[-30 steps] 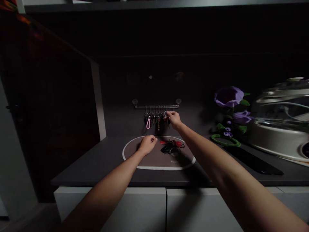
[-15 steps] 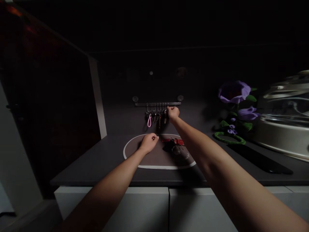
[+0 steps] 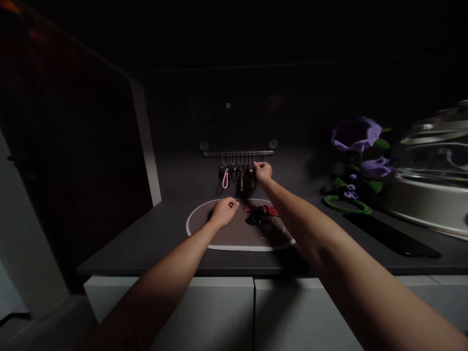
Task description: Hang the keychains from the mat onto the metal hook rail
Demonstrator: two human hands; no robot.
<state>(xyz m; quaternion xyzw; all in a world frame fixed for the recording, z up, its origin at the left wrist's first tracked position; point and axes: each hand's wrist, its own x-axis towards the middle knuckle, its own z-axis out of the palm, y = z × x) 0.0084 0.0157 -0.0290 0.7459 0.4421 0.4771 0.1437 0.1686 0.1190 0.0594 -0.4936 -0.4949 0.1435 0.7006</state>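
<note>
My right hand is raised to the right end of the hanging keys, its thumb and finger pinched at a key ring. Several bunches of keys hang from hooks on a clear rail fixed to the dark wall. Among them are a pink loop strap and a gold-coloured tag. Lower down, over the left part of a brown mat with a white rim, my left hand is curled closed, with nothing visible in it. Red and black items lie on the mat, partly in shadow.
Purple flowers with a green ring base stand to the right. Beside them are a flat black slab and a large pale appliance with a clear upper part. White cupboard fronts lie below the dark counter.
The view has tilted down slightly, and both hands have hardly moved. The keys near my right hand hang slightly differently, and more of the black item on the mat shows.
</note>
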